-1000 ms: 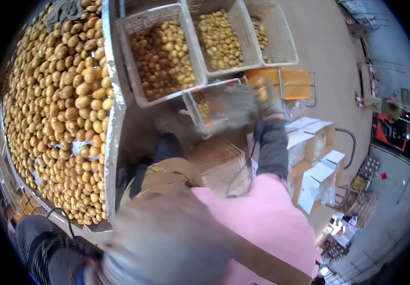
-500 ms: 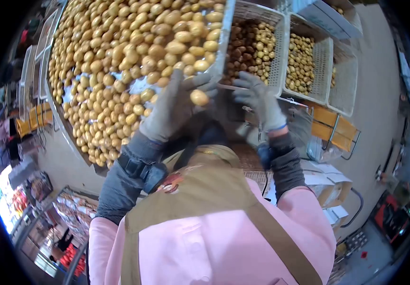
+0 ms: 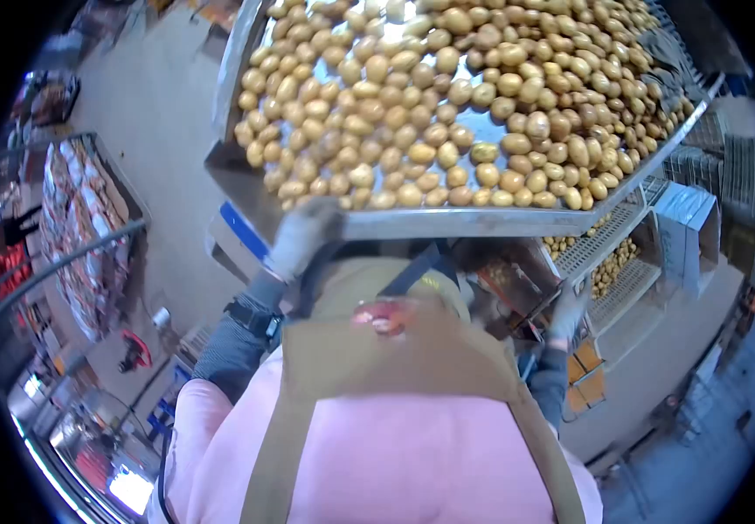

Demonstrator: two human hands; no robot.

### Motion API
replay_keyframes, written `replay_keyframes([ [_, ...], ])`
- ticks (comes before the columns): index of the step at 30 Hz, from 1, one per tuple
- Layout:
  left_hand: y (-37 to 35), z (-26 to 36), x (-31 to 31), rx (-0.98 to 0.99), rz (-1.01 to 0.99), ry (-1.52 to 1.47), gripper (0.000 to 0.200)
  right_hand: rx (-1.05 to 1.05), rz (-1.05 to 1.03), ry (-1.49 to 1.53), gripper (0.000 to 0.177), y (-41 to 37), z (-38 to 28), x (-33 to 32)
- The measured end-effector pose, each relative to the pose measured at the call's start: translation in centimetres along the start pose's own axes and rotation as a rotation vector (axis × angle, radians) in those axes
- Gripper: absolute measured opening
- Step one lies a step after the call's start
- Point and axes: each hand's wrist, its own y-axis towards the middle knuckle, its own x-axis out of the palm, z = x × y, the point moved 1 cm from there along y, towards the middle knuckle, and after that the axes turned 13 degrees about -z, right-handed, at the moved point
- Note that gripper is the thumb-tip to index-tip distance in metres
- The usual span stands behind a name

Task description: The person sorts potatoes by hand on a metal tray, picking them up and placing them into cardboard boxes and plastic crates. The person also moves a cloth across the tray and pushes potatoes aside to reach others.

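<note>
Heaps of yellow-brown oval produce, potato-like, lie on a large metal-rimmed sorting table (image 3: 482, 223). My left hand (image 3: 308, 234), in a light grey glove, is at the table's near left corner, its fingertips by the rim and smeared by motion. My right hand (image 3: 570, 310), gloved the same way, is low on the right at the side of a plastic crate (image 3: 599, 253). Its fingers stretch toward the crate's edge, with nothing seen in them. More of the same produce (image 3: 615, 269) lies in the crates there.
A blue-white carton (image 3: 688, 223) stands beyond the crates on the right. Orange panels (image 3: 585, 375) are below my right hand. On the left, a cart with patterned bags (image 3: 85, 236) stands on the grey floor (image 3: 146, 96).
My view has swung left, so the table now spreads in front of me. My hands have moved far apart; the single oval piece by my left hand no longer shows there.
</note>
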Motion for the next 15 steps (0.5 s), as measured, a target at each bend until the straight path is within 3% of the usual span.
replay_keyframes([
  [1, -0.7, -1.0, -1.4, -0.006, 0.136, -0.055, 0.03, -0.146, 0.078, -0.268, 0.055, -1.7, -8.0, 3.6],
  [2, -1.3, -1.9, -2.8, -0.004, 0.272, -0.11, 0.03, -0.298, -0.033, -0.255, 0.051, -2.9, -14.7, 8.4],
  [4, -1.7, -3.4, -4.3, -0.164, 0.612, -0.602, 0.032, -0.63, -0.288, -0.226, 0.044, -4.4, -24.8, 18.5],
  [6, -1.1, -5.2, -4.7, -0.042, 0.52, -0.622, 0.039, -1.055, -0.521, -0.243, 0.044, -6.2, -32.7, 28.6],
  [9, 0.1, -3.6, -4.6, 0.057, 0.442, -0.898, 0.049, -1.502, -0.468, -0.771, 0.044, -8.7, -36.2, 38.8],
  [11, 1.1, -2.5, -5.5, -0.006, 0.47, -1.128, 0.053, -1.424, -0.546, -0.87, 0.042, -7.4, -35.3, 39.4],
  [12, 1.8, -3.4, -6.3, 0.01, 0.493, -0.996, 0.054, -1.286, -0.652, -0.657, 0.04, -6.4, -34.8, 39.1],
  [13, 2.4, -4.7, -6.7, 0.021, 0.512, -0.863, 0.055, -1.423, -0.551, -0.658, 0.038, -5.0, -33.7, 38.3],
  [14, 2.7, -5.5, -6.6, 0.026, 0.525, -0.731, 0.057, -1.192, -0.582, -0.807, 0.036, -4.9, -34.2, 36.7],
  [15, 2.5, -5.3, -6.6, -0.005, 0.56, -0.706, 0.057, -1.191, -0.511, -0.614, 0.035, -4.0, -33.0, 34.4],
])
